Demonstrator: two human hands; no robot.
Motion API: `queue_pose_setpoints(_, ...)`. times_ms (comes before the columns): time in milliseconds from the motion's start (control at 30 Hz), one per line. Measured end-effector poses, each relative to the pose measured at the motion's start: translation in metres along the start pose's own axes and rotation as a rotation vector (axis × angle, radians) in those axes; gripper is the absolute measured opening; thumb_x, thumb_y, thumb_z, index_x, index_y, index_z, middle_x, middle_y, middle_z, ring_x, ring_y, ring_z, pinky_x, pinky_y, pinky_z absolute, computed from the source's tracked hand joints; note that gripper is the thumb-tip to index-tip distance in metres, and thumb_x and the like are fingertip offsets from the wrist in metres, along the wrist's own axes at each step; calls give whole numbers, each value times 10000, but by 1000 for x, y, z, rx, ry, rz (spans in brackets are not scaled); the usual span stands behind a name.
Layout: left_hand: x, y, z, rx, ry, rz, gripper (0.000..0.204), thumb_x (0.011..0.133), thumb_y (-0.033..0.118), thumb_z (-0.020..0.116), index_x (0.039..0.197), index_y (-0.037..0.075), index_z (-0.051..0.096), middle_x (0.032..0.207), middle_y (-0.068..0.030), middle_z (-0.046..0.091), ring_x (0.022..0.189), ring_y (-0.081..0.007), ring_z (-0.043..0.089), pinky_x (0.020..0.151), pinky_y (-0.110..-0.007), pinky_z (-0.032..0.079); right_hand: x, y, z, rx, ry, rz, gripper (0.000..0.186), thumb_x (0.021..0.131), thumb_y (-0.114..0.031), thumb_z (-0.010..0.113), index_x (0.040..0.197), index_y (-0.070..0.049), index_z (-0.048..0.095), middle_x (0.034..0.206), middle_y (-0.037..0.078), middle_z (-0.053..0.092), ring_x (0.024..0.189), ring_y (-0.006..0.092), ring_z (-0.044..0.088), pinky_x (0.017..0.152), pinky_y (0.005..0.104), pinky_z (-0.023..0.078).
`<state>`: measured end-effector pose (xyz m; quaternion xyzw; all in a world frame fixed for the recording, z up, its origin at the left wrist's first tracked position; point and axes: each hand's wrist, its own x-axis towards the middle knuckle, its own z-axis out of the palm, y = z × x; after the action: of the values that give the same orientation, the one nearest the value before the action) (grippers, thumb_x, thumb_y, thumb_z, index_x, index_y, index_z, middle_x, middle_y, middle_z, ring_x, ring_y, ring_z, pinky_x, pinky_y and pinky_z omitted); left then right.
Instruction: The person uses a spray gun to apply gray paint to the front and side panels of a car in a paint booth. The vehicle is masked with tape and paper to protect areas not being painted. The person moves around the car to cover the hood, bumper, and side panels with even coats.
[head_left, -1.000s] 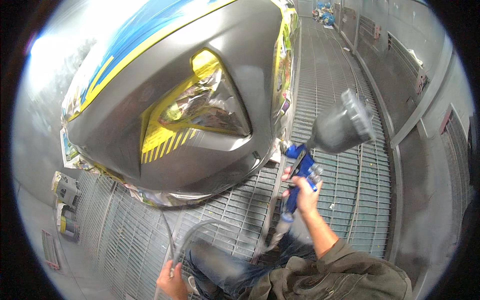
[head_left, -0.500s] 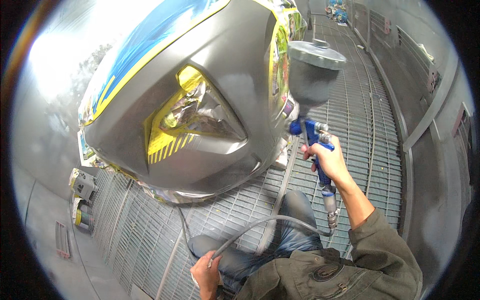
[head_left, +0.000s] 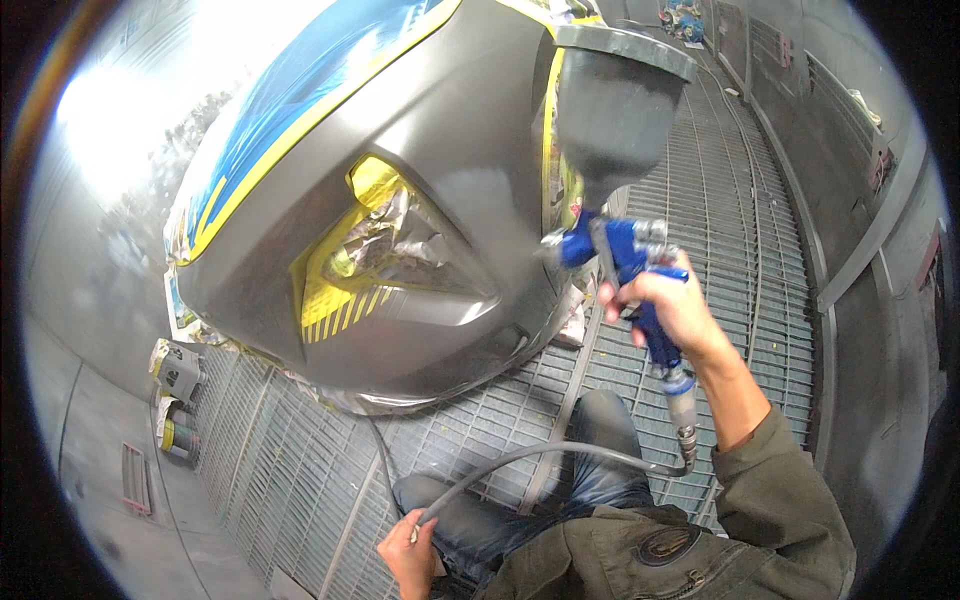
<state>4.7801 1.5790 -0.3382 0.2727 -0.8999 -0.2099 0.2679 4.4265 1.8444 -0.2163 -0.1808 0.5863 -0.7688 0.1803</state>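
My right hand [head_left: 668, 308] is wrapped round the handle of a blue spray gun [head_left: 625, 250] with a large grey paint cup [head_left: 620, 100] on top. The gun's nozzle points left at a dark grey car bumper [head_left: 430, 345], apart from its surface, and a faint mist shows between them. Yellow tape and crumpled paper mask the triangular recess [head_left: 390, 240] in the bumper. Low in front of me, my left hand [head_left: 408, 553] is closed on the grey air hose [head_left: 520, 455], which curves across my knees to the gun's lower end.
Blue film [head_left: 290, 100] edged with yellow tape covers the part above the bumper. The floor is metal grating [head_left: 710, 200]. Cans [head_left: 178, 435] stand at the left wall. A metal-framed wall [head_left: 870, 270] runs along the right, and bundled material [head_left: 683, 20] lies at the far end.
The spray gun in my right hand has come nearer and its nozzle has swung left across the bumper's right end. My left hand stays on the hose. The view has shifted slightly.
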Motion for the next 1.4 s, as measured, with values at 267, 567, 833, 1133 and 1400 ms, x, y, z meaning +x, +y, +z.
queue_pose_setpoints(267, 10, 8, 8, -28, 43, 6, 256, 699, 46, 834, 923, -13, 725, 823, -151, 729, 735, -259, 718, 682, -327, 529, 5, -18, -7, -21, 89, -12, 283, 785, -58, 547, 1012, 60, 668, 853, 120, 709, 728, 168, 712, 424, 271, 533)
queue_pose_setpoints(567, 11, 12, 8, 9, -23, -28, 251, 697, 22, 829, 931, 13, 737, 797, -146, 718, 695, -234, 693, 655, -304, 511, 17, -50, -16, -77, 31, -65, 241, 789, -71, 573, 984, 31, 671, 830, 98, 717, 666, 141, 691, 398, 238, 487)
queue_pose_setpoints(833, 25, 26, 6, 22, 70, -19, 254, 697, 35, 834, 929, -4, 737, 780, -155, 719, 672, -242, 695, 648, -314, 511, 21, -52, -9, 143, -68, 16, 351, 808, -48, 519, 1116, 71, 639, 970, 162, 723, 746, 202, 723, 429, 265, 549)
queue_pose_setpoints(1133, 21, 19, 4, 17, 23, -104, 245, 724, 60, 834, 942, -8, 745, 806, -159, 730, 708, -245, 708, 673, -323, 519, 60, -57, -16, 90, -155, -37, 233, 809, -87, 560, 940, 62, 682, 753, 143, 700, 553, 159, 641, 376, 248, 466)
queue_pose_setpoints(1400, 36, 37, 24, -28, -79, -22, 230, 756, 89, 835, 957, 20, 745, 838, -155, 734, 721, -284, 716, 662, -327, 530, 84, -35, -100, -76, 376, -15, 159, 798, -77, 521, 885, 14, 618, 862, 117, 704, 710, 178, 706, 424, 296, 522)
